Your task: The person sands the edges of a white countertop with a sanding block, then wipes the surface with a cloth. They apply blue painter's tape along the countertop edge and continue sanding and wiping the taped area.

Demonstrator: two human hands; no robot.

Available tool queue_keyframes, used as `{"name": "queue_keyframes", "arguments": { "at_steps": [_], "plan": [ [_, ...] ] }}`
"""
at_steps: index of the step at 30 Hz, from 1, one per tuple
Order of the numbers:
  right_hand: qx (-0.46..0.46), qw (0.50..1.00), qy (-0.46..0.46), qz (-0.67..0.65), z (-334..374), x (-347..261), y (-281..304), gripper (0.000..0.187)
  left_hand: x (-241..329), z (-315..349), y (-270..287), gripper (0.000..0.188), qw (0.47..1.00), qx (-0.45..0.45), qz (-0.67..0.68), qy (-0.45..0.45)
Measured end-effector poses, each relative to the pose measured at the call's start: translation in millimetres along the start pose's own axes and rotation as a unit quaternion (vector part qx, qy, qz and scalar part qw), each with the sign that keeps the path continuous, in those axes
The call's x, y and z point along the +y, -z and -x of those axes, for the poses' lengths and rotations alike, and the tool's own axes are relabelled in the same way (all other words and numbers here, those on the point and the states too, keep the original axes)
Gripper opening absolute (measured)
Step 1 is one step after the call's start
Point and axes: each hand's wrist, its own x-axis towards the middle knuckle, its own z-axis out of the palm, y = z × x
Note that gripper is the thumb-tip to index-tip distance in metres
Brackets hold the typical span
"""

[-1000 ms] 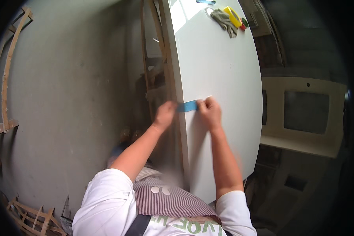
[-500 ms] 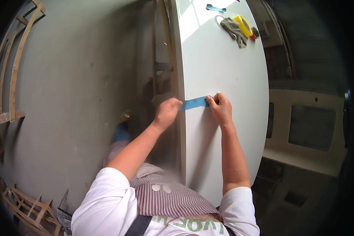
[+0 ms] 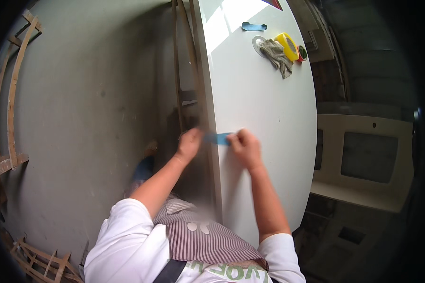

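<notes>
A thin blue strip is stretched between my hands across the left edge of a glossy white panel. My left hand, past that edge, is closed on the strip's left end, which is smeared by motion. Over the panel, my right hand pinches the other end between thumb and fingers. The part between them lies at the panel's edge; whether it presses on it I cannot tell. Farther up the panel lies another blue strip with bent ends.
A grey glove, a yellow tape roll and a smaller red roll lie on the panel's far right. Wooden frames stand at the left, with more slats at lower left. A pale panel with openings stands at right.
Both hands have shifted left with the blue strip, so my right hand is closer to the panel's edge and my left hand farther out beyond it. The whole view has also shifted slightly.
</notes>
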Motion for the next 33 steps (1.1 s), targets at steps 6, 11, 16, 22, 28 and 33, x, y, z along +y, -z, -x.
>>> {"name": "queue_keyframes", "arguments": {
  "at_steps": [6,11,16,22,28,33],
  "plan": [
    [-0.017,0.994,0.073,0.077,-1.9,-39.9,-23.0,0.030,0.9,-23.4,9.7,0.016,0.985,0.044,0.074,0.149],
    [-0.007,0.998,-0.062,0.007,-43.7,1.0,21.9,0.032,37.1,-30.1,5.8,0.017,0.997,-0.063,-0.046,-0.012],
    [-0.028,0.997,0.027,0.061,-29.0,-51.3,-23.2,0.031,-14.2,-63.7,25.9,0.019,0.989,0.004,0.010,0.151],
    [0.032,0.996,0.037,0.079,-64.6,-38.0,-13.6,0.033,0.1,-78.7,20.6,0.020,0.998,-0.014,-0.010,0.059],
    [-0.035,0.994,-0.099,0.020,-89.3,-25.7,20.5,0.029,43.3,-88.9,25.4,0.018,0.990,-0.064,-0.114,-0.055],
    [0.006,0.994,0.076,0.077,-80.9,-66.3,-31.4,0.032,-33.1,-119.0,46.0,0.019,0.994,-0.016,-0.065,0.092]
  ]
}}
